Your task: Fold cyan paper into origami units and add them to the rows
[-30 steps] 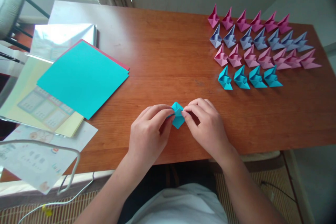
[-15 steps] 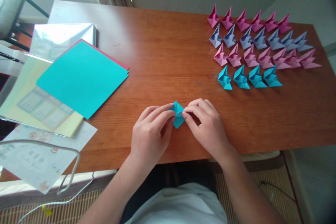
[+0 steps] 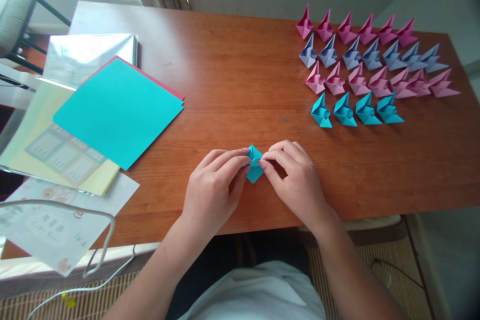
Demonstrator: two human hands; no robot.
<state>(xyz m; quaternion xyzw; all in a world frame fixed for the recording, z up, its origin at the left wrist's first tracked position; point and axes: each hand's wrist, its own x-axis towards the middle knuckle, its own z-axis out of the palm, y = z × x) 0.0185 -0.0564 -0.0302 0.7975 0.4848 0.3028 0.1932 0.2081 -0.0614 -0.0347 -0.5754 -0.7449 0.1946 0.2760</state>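
Note:
A small folded piece of turquoise paper (image 3: pixel 255 171) is held between my two hands near the front of the wooden table. My left hand (image 3: pixel 215 180) pinches its left side with thumb and fingers. At its right edge, the thumb and index finger of my right hand (image 3: pixel 296 177) grip the paper. My fingertips cover both side edges. Beyond my right hand stands a row of turquoise origami pieces (image 3: pixel 345 110) with pointed tips, of the same colour as the paper I hold.
Behind that row are rows of light pink (image 3: pixel 358 81), lavender (image 3: pixel 351 55) and deep pink origami pieces (image 3: pixel 347 30). To the left, turquoise paper sheets (image 3: pixel 120 115) lie over a yellow folder (image 3: pixel 33 120). A printed card (image 3: pixel 60 220) and a grey metal bar (image 3: pixel 75 205) are at the lower left.
Almost nothing differs. My left hand and forearm have shifted very slightly to the left, and both hands keep their grip on the folded paper.

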